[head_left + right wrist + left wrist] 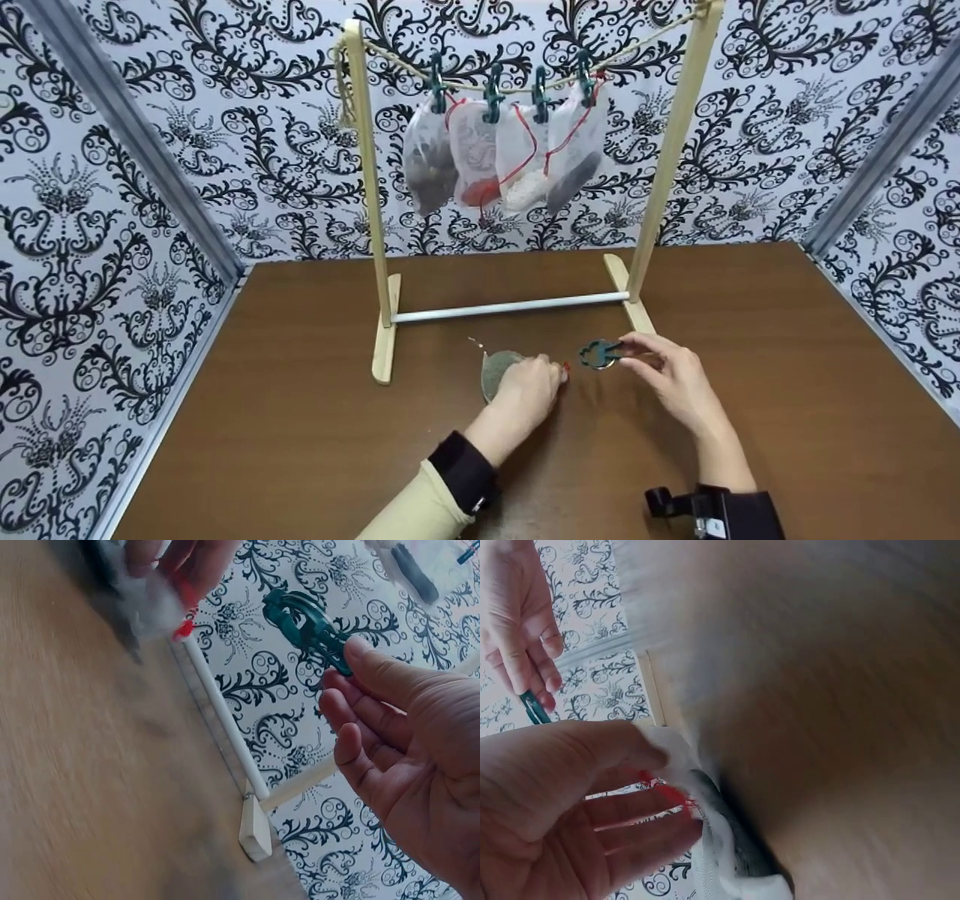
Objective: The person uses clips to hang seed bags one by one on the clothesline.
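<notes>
My left hand (527, 390) grips a small mesh drawstring bag (496, 369) by its gathered top, over the table in front of the rack. Its filling looks grey-green in the head view, and a red cord (676, 797) shows beside the fingers in the left wrist view. To the right, my right hand (679, 386) pinches the handles of a dark green spring clip (306, 628) between thumb and fingers. The clip is held up, a short gap from the bag's top. My left hand hides part of the bag in the head view.
Behind the hands stands a wooden rack (367, 180) with a white crossbar (510, 307) low down. From its rope (630, 51) hang several white mesh bags (476, 161), pinned by green clips (493, 94). Patterned walls (82, 225) enclose the brown table (300, 427).
</notes>
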`<state>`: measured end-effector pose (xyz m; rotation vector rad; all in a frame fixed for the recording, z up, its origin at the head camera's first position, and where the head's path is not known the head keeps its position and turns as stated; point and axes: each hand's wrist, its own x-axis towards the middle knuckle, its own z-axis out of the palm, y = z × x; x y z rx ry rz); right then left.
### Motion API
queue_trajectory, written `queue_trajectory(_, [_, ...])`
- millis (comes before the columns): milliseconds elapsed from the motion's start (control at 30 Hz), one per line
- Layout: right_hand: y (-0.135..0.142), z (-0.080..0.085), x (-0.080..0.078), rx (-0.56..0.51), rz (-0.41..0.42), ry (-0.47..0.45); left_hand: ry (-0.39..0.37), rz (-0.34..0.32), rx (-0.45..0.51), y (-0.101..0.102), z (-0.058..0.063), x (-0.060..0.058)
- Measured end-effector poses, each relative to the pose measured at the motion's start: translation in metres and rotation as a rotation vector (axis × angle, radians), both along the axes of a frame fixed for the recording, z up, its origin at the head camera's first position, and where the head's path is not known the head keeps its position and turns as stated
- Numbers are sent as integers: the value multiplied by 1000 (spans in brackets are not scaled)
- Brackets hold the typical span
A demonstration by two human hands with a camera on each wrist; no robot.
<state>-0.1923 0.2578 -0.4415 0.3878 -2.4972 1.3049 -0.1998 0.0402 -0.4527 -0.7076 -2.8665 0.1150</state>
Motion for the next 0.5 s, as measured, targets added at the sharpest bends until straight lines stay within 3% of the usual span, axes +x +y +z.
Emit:
queue_trajectory(233, [-8, 15, -5, -39, -43, 75, 105, 9, 70, -13, 14, -5])
queue_trajectory(367, [-9, 29, -9, -37, -64, 147, 107, -25, 186, -25, 29, -11])
queue_trajectory(500, [-5, 50, -15, -72, -15, 238, 84, -92, 344, -38, 49, -20])
